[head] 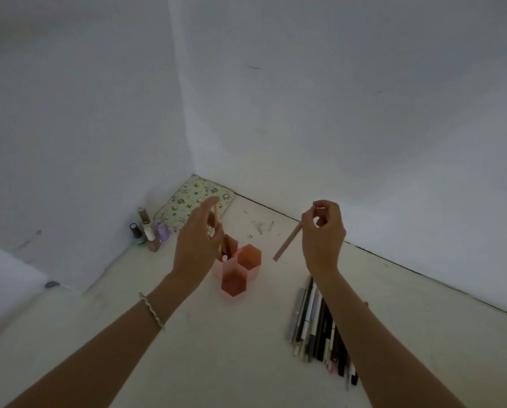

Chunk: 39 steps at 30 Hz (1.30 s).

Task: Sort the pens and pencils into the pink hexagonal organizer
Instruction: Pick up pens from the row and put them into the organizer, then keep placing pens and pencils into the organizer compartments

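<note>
The pink hexagonal organizer [237,272] stands on the pale surface between my two arms, with a white pen and a brown one standing in its back cells. My left hand [197,248] hovers over its left side and pinches a light wooden pencil [217,217] upright above a cell. My right hand [322,234] is raised to the right of the organizer and grips a pink pencil [287,242] that slants down to the left. A row of several pens and pencils [319,322] lies under my right forearm.
Several nail polish bottles [147,232] stand by the left wall. A patterned notebook [197,203] lies in the corner behind the organizer. White walls close the surface at the back and left.
</note>
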Available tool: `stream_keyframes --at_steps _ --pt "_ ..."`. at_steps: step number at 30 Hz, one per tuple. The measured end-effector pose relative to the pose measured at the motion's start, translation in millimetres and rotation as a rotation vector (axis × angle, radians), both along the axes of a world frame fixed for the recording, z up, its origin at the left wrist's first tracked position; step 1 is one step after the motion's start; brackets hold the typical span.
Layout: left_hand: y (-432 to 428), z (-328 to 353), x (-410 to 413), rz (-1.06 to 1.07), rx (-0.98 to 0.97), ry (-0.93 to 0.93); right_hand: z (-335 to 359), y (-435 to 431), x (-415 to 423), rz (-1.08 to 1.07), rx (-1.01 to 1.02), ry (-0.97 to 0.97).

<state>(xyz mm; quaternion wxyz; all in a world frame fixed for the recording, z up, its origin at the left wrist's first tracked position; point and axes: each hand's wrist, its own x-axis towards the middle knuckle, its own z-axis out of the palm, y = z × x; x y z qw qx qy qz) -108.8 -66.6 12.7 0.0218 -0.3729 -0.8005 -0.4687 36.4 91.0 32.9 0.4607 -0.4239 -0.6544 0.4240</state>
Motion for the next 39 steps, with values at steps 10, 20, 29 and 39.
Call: stream_keyframes --at_steps 10,20,29,39 --pt "-13 14 -21 0.145 0.099 0.023 -6 -60 -39 0.202 0.214 -0.055" --pt "38 37 44 -0.062 0.183 -0.174 -33 -53 -9 0.199 0.321 -0.269" --pt "78 -68 143 -0.355 -0.816 -0.247 -32 12 65 0.03 0.035 -0.32" --pt "92 -91 167 -0.287 -0.936 -0.183 -63 33 98 0.067 -0.076 -0.417"
